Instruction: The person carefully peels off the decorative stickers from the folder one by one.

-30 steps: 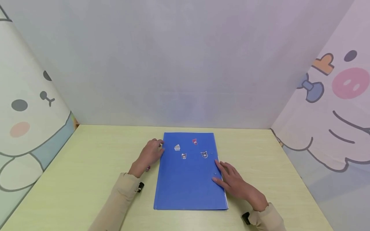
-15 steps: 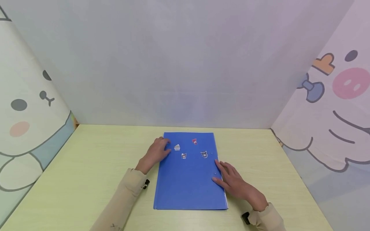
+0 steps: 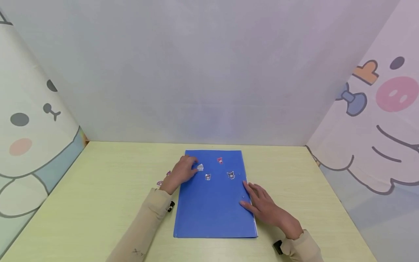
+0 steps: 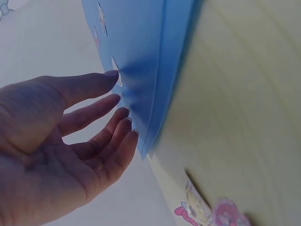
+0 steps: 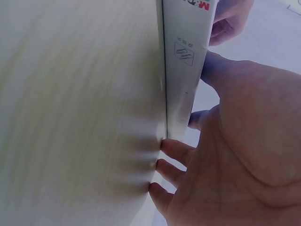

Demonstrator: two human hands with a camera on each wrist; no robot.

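A blue folder [image 3: 216, 211] lies flat on the table, several small cartoon stickers on its upper half. My left hand [image 3: 182, 171] reaches over its upper left part, beside a white sticker [image 3: 200, 167]. In the left wrist view the thumb [image 4: 101, 81] is at that sticker, with the other fingers spread apart from it and slightly bent; nothing shows between them. My right hand [image 3: 266, 207] rests along the folder's right edge, thumb and forefinger on the cover. In the right wrist view its other fingers touch down beside the white printed side [image 5: 183, 61] of the folder.
Loose cartoon stickers [image 3: 159, 183] lie on the pale wooden table [image 3: 98, 203] by my left wrist; the left wrist view shows pink and yellow ones [image 4: 225, 213]. A pale curtain [image 3: 203, 91] closes off the back, and cartoon-printed cloths hang at both sides.
My left hand has moved right, from the folder's left edge onto its cover by the white sticker. Loose stickers behind the wrist have come into view. The right hand stays in place.
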